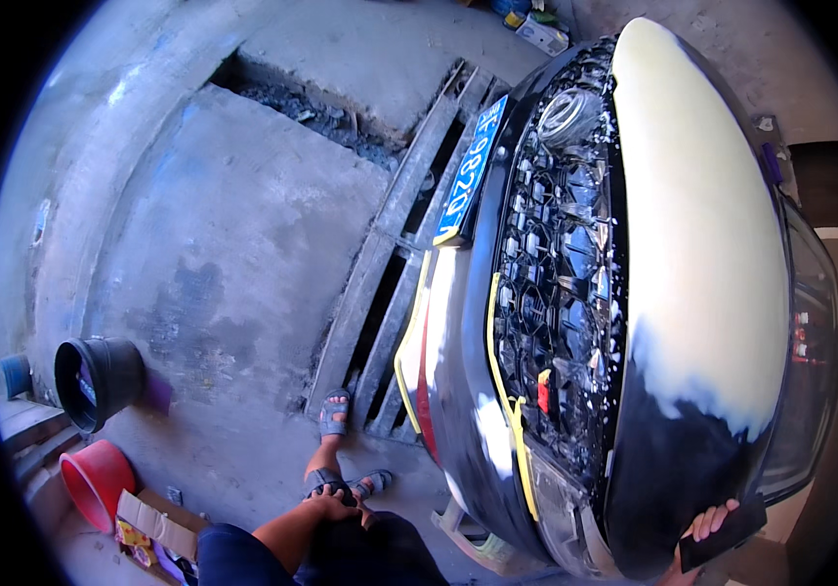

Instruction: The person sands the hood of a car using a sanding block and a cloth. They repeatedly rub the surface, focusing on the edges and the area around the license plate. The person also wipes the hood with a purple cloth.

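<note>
A car's front end fills the right side, its hood (707, 225) pale cream over most of its surface and black toward me. At the hood's near right corner my right hand (710, 523) is closed on a flat black rectangular piece (727, 537), whose exact kind I cannot make out. Whether that piece touches the hood is unclear. Low in the middle, my left hand (334, 504) rests by my knee with its fingers curled. Something dark lies at those fingers, too indistinct to name. The grille (561, 244) is black, with white specks along the hood's edge.
Yellow masking tape (522, 444) edges the bumper (478, 410), below a blue plate (475, 174). Slotted metal rails (380, 264) and a rubble-filled trench (312, 117) cross the concrete floor. A black bucket (111, 376), red bucket (97, 483) and cardboard box (160, 523) stand lower left.
</note>
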Tool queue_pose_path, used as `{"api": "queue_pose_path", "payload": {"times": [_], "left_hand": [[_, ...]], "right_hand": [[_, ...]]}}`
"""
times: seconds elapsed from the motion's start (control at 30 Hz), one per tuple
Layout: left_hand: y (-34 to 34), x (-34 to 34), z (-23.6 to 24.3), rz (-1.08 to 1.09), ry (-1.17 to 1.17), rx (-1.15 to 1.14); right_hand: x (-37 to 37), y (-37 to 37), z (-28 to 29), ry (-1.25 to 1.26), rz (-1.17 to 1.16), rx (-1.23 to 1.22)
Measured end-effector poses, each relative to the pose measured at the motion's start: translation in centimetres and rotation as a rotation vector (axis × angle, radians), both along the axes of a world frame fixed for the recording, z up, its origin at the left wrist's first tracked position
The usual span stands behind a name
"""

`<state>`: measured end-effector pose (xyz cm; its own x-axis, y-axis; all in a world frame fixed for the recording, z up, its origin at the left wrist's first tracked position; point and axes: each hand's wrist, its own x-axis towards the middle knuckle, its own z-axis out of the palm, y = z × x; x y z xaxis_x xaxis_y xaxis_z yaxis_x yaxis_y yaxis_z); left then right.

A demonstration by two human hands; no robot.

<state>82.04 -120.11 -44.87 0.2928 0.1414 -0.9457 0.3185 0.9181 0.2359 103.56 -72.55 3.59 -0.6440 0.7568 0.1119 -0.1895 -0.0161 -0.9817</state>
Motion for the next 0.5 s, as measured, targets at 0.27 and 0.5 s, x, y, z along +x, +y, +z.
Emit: {"api": "queue_pose_path", "payload": {"times": [0.27,0.5], "left_hand": [[-2.4,-1.3,3.2,0.346,-0.038,0.294],[-3.6,-3.8,17.0,0.261,0.423,0.406]], "right_hand": [[1.0,1.1,-1.1,0.251,0.049,-0.024],[-3.6,-1.8,-1.0,0.027,-0.352,-0.143]]}}
